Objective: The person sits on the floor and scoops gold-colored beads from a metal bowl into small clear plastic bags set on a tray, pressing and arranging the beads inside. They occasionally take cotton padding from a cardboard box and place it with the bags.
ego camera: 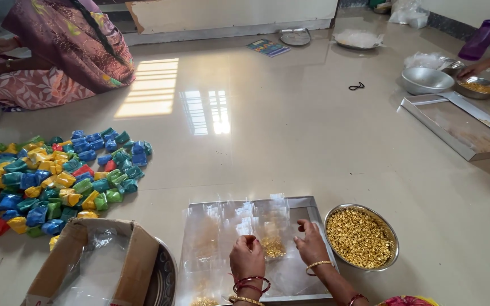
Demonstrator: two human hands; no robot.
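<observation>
Small clear pouch [273, 245] of golden beads sits on the metal tray [312, 207], pinched at its top between both hands. Left hand [247, 258] is curled tight on one edge, right hand [311, 243] looks half-closed on the other, though that's hard to make out. Steel bowl [391, 229] of beads touches the tray's right side, cardboard box [137, 260] crowds the left. Open floor [290, 147] ahead, colourful packets [58, 175] farther left.

Just one view here, head-mounted, tilted down and forward over the floor [290, 141]. The wearer's own hands sit close at 6 o'clock, and the far wall [228, 14] runs along 12 o'clock, well away.
</observation>
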